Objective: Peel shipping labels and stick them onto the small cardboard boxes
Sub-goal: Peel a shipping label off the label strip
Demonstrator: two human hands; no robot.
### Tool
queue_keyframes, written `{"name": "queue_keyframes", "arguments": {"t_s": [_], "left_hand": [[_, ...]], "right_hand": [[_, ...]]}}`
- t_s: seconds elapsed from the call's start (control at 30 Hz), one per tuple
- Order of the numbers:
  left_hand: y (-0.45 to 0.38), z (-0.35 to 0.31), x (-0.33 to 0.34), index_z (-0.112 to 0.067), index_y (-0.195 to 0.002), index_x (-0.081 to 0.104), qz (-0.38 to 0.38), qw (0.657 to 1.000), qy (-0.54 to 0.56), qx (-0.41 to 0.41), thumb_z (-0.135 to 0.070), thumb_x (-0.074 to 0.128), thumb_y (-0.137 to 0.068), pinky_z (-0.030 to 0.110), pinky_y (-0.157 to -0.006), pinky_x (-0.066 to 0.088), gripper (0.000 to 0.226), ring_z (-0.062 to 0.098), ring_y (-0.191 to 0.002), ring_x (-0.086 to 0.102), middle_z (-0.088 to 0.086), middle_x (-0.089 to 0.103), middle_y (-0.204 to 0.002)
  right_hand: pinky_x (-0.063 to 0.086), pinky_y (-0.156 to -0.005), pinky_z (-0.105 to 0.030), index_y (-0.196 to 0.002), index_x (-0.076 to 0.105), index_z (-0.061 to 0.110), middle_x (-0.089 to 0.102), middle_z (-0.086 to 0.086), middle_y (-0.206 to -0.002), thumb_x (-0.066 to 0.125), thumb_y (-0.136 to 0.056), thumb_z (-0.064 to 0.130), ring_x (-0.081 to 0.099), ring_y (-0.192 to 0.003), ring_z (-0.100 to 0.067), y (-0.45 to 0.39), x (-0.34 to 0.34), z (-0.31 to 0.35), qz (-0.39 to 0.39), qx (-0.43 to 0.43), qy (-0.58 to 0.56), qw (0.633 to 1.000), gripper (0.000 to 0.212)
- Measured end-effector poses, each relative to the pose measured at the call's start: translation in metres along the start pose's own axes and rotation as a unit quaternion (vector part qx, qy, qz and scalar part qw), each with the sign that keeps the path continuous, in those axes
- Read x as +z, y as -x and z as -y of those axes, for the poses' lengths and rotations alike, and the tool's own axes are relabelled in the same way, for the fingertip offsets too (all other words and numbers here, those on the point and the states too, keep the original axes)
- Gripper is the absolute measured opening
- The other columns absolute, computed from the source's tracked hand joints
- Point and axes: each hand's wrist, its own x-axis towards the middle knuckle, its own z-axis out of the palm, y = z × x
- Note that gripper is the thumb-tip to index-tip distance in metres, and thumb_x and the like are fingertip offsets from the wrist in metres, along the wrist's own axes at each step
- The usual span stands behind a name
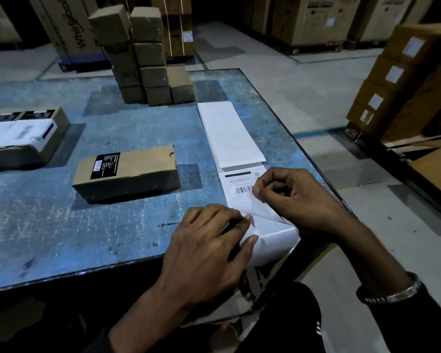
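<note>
A strip of white backing paper [273, 235] lies along the table's right edge and hangs over the front. On it sits a printed shipping label [238, 186] with a barcode. My right hand [295, 197] pinches the label's near corner, which is lifted and folded back. My left hand [209, 245] holds the backing down, thumb and fingers on the paper. A small cardboard box [127, 174] with a black sticker on top lies just left of the label.
The blue scratched table [61, 220] also carries a stack of blank label sheets [229, 133], a pile of small brown boxes [143, 59] at the back, and labelled boxes [21, 136] at the left. Large cartons [402, 80] stand on the floor to the right.
</note>
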Motion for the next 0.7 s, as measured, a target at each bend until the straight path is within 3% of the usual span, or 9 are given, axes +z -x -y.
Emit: {"name": "queue_keyframes", "arguments": {"t_s": [0.13, 0.23, 0.4, 0.47, 0.57, 0.7], "left_hand": [[0.000, 0.000, 0.002, -0.017, -0.114, 0.081, -0.003, 1.000, 0.015, 0.003, -0.041, 0.064, -0.105, 0.038, -0.092, 0.047, 0.030, 0.023, -0.108, 0.065, -0.001, 0.071, -0.111], [-0.001, 0.001, 0.004, -0.018, -0.115, 0.082, 0.002, 0.998, 0.057, -0.021, -0.041, 0.064, -0.105, 0.034, -0.099, 0.052, 0.030, 0.021, -0.119, 0.065, 0.000, 0.074, -0.123], [-0.007, 0.004, 0.001, -0.027, -0.114, 0.084, 0.010, 0.995, 0.088, -0.037, -0.045, 0.063, -0.103, 0.027, -0.098, 0.058, 0.029, 0.003, -0.121, 0.069, -0.012, 0.077, -0.126], [-0.012, 0.007, 0.001, -0.027, -0.109, 0.085, 0.015, 0.997, 0.078, -0.017, -0.044, 0.064, -0.102, 0.029, -0.102, 0.057, 0.028, 0.000, -0.117, 0.069, -0.012, 0.079, -0.120], [-0.022, 0.013, -0.002, -0.031, -0.097, 0.085, 0.051, 0.996, 0.069, -0.014, -0.052, 0.061, -0.102, 0.034, -0.087, 0.062, 0.033, 0.003, -0.106, 0.075, -0.016, 0.081, -0.106], [-0.040, 0.018, -0.004, -0.035, -0.086, 0.083, 0.076, 0.996, 0.017, -0.044, -0.068, 0.057, -0.097, 0.033, -0.061, 0.055, 0.043, 0.011, -0.073, 0.073, -0.015, 0.078, -0.081]], "right_hand": [[0.043, -0.057, -0.025, -0.090, 0.076, 0.019, 0.073, -0.003, -0.070, 0.072, -0.097, 0.025, 0.054, -0.057, -0.009, -0.007, -0.003, -0.006, -0.034, 0.014, -0.018, 0.999, 0.010], [0.036, -0.059, -0.031, -0.088, 0.074, 0.017, 0.064, 0.002, -0.060, 0.073, -0.098, 0.022, 0.045, -0.055, -0.014, -0.016, -0.008, -0.014, -0.061, 0.026, -0.052, 0.996, 0.011], [0.032, -0.061, -0.035, -0.090, 0.074, 0.015, 0.057, -0.007, -0.058, 0.072, -0.098, 0.024, 0.039, -0.057, -0.020, -0.031, -0.019, -0.020, -0.117, 0.062, -0.074, 0.988, 0.013], [0.031, -0.058, -0.032, -0.090, 0.073, 0.014, 0.054, -0.001, -0.055, 0.072, -0.099, 0.025, 0.038, -0.053, -0.017, -0.037, -0.022, -0.022, -0.136, 0.070, -0.068, 0.986, 0.015], [0.029, -0.050, -0.025, -0.088, 0.071, 0.017, 0.055, 0.010, -0.052, 0.072, -0.099, 0.028, 0.037, -0.043, -0.006, -0.046, -0.026, -0.021, -0.161, 0.072, -0.046, 0.983, 0.016], [0.034, -0.052, -0.025, -0.092, 0.073, 0.017, 0.070, 0.004, -0.066, 0.070, -0.099, 0.032, 0.046, -0.047, -0.003, -0.058, -0.031, -0.017, -0.178, 0.075, -0.029, 0.981, 0.016]]}}
